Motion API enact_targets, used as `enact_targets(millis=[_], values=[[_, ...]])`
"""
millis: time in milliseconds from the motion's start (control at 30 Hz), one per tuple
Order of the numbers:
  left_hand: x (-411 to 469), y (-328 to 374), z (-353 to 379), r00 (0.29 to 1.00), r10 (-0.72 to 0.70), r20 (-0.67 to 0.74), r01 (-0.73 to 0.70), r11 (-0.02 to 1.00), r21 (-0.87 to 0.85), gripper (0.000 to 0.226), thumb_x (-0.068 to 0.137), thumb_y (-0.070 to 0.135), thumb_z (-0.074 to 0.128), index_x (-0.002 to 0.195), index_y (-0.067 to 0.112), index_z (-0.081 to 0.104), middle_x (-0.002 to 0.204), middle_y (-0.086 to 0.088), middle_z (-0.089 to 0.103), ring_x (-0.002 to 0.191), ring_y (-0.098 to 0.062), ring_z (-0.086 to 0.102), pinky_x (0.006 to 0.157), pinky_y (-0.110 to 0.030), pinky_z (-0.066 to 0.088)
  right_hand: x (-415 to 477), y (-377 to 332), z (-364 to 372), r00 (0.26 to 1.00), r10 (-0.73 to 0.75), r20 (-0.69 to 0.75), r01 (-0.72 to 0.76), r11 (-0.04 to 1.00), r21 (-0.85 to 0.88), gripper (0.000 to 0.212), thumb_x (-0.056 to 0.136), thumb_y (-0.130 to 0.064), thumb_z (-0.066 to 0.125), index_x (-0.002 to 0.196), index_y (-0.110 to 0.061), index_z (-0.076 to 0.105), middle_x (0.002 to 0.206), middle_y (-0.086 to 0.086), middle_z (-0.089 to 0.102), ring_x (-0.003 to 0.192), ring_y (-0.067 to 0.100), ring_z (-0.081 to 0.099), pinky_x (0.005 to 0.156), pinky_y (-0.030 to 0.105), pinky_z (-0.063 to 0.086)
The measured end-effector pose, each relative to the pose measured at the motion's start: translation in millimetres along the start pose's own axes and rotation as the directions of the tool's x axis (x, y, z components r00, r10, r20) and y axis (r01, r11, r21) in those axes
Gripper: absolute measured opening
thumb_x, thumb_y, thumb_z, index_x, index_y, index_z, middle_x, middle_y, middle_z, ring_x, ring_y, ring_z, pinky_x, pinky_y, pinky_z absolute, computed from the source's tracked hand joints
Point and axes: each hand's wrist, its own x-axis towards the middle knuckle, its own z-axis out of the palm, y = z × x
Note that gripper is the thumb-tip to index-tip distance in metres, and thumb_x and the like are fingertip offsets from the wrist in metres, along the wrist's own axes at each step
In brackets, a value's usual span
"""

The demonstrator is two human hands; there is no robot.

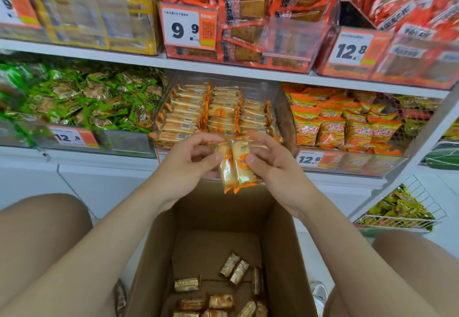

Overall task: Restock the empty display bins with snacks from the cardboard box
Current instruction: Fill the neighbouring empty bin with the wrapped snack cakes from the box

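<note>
Two small yellow-and-orange snack packs point(236, 165) hang upright side by side between my hands, just in front of the clear display bin point(285, 108) on the lower shelf. My left hand point(188, 160) pinches the left pack and my right hand point(270, 162) pinches the right one. That bin holds several rows of the same orange-edged packs point(196, 115). Below my arms stands the open cardboard box point(159, 254), with several packs point(234, 268) lying loose on its bottom.
Green-wrapped snacks point(82, 98) fill the bin to the left, orange bags point(345, 128) the bin to the right. The upper shelf point(99, 54) carries yellow and red packs with price tags. A white wire basket point(402, 217) of yellow packs sits low right. My knees flank the box.
</note>
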Motion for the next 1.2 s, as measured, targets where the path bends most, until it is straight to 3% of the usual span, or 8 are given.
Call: enact_targets(millis=[200,400,567,733,867,967,1100,1200], values=[[5,3,5,0.999,-0.046,-0.024,0.043,0.994,-0.103,0.032,0.105,0.006,0.060,0.132,0.022,0.066,0.112,-0.015,0.075,0.100,-0.026,0.076,0.088,-0.047,0.064,0,-7,4,0.993,-0.070,-0.092,0.075,0.996,0.053,0.060,0.106,-0.006,0.057,0.148,-0.046,0.045,0.116,0.005,0.071,0.100,0.017,0.072,0.085,0.036,0.060],[10,9,7,0.986,-0.083,-0.146,0.049,0.974,-0.222,0.029,0.097,0.005,0.071,0.124,0.012,0.065,0.117,-0.020,0.073,0.099,-0.027,0.077,0.084,-0.039,0.063,-1,-20,-7,0.973,0.095,-0.210,0.036,0.837,0.546,0.035,0.101,-0.001,0.057,0.128,-0.018,0.070,0.113,0.010,0.077,0.102,0.027,0.076,0.088,0.039,0.059],[10,12,3,0.994,-0.038,-0.107,0.017,0.981,-0.194,0.028,0.100,0.011,0.068,0.127,0.019,0.069,0.110,-0.020,0.075,0.096,-0.026,0.074,0.085,-0.038,0.060,-1,-21,-17,0.977,-0.005,-0.212,0.044,0.982,0.182,0.031,0.093,-0.003,0.073,0.117,-0.022,0.074,0.111,0.011,0.075,0.091,0.022,0.069,0.079,0.037,0.055],[9,8,6,0.988,-0.052,-0.145,0.018,0.974,-0.227,0.031,0.096,0.000,0.070,0.124,0.012,0.066,0.123,-0.016,0.072,0.106,-0.027,0.076,0.096,-0.043,0.061,-4,-13,-8,0.974,0.115,-0.197,-0.029,0.920,0.391,0.021,0.089,-0.010,0.080,0.106,-0.011,0.067,0.101,0.003,0.078,0.083,0.011,0.071,0.074,0.031,0.050],[7,11,6,0.994,-0.033,-0.106,0.011,0.980,-0.201,0.050,0.078,0.000,0.085,0.123,0.015,0.067,0.120,-0.001,0.075,0.112,-0.025,0.074,0.102,-0.049,0.058,-6,-13,-1,0.969,-0.072,-0.238,0.067,0.997,-0.029,0.026,0.085,-0.017,0.086,0.109,-0.021,0.076,0.103,-0.008,0.079,0.094,0.011,0.074,0.079,0.028,0.060],[6,16,4,0.994,0.039,-0.106,-0.042,0.999,-0.022,0.049,0.076,0.013,0.093,0.118,0.022,0.068,0.118,0.007,0.076,0.112,-0.018,0.073,0.102,-0.048,0.057,-3,-13,-1,0.980,-0.141,-0.140,0.117,0.978,-0.170,0.026,0.084,-0.023,0.088,0.106,-0.031,0.076,0.110,-0.011,0.076,0.093,0.016,0.072,0.079,0.032,0.061],[11,25,-3,0.992,0.105,-0.074,-0.099,0.991,0.088,0.039,0.082,0.022,0.090,0.114,0.025,0.068,0.116,0.007,0.076,0.109,-0.014,0.073,0.098,-0.050,0.059,5,-17,-5,0.996,-0.085,0.034,0.090,0.973,-0.211,0.047,0.091,-0.030,0.082,0.134,-0.032,0.062,0.120,-0.013,0.071,0.113,0.008,0.067,0.093,0.032,0.058],[17,31,-13,0.961,0.271,-0.052,-0.231,0.894,0.385,0.043,0.086,0.041,0.083,0.124,0.033,0.065,0.121,0.016,0.071,0.113,-0.004,0.066,0.094,-0.034,0.057,26,-14,-9,0.995,-0.097,-0.025,0.088,0.965,-0.247,0.050,0.093,-0.028,0.079,0.139,-0.027,0.059,0.117,-0.008,0.071,0.110,0.009,0.068,0.096,0.040,0.059]])
